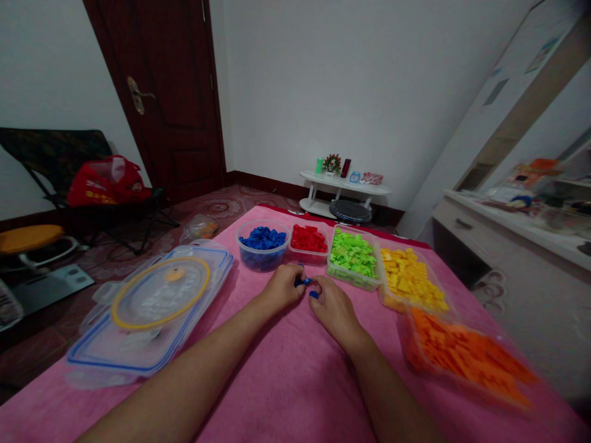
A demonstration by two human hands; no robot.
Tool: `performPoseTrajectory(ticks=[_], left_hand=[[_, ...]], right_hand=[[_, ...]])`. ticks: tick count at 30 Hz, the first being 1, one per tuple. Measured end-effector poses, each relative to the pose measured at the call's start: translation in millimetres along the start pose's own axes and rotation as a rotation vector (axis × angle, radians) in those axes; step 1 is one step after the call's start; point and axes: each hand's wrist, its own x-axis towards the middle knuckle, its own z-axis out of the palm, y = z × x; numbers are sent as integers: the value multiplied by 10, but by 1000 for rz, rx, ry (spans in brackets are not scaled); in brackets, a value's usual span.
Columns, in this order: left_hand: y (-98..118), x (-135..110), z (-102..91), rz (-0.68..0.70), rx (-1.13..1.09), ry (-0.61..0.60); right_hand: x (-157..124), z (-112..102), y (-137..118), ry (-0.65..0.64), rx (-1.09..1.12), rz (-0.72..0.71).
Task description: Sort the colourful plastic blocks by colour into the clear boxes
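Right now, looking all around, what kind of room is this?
Probably a room in somebody's home, maybe a living room. There's a dark red-brown door, a folding chair with a red bag on it, and a low white table holding a plant with red flowers.

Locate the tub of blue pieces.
In the head view, the tub stands left of centre on the pink cloth, beyond the left hand, beside the red pieces.

Plastic on matt cloth [281, 381]
Left of the round plastic tub [252, 260], smooth lids [159, 307]; right, glossy blue plastic pieces [306, 281].
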Motion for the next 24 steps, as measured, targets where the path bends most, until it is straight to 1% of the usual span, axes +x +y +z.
performPoseTrajectory(ticks=[2,3,6,8,13,16,18,21,24], left_hand=[[20,0,21,-90,-182,-6],[32,-1,34,-155,-301,-35],[65,-11,53,-391,-695,-175],[85,-15,26,-517,-892,-234],[90,16,-134,-679,-1212,-279],[38,45,-177,-766,-1469,-227],[-4,53,-160,-764,-1560,-162],[-48,42,-97,-737,-1579,-83],[-60,22,-34,-710,-1567,-22]], right_hand=[[8,-32,-6,-12,37,-3],[14,-50,-9,-19,52,-10],[35,-94,-5,-21,77,-32],[48,-107,17,-10,93,-32],[80,-76,117,24,108,-2],[123,-32,143,28,74,36],[170,-2,117,22,33,26],[271,35,9,-19,-85,-17],[396,60,-133,-102,-242,-19]])
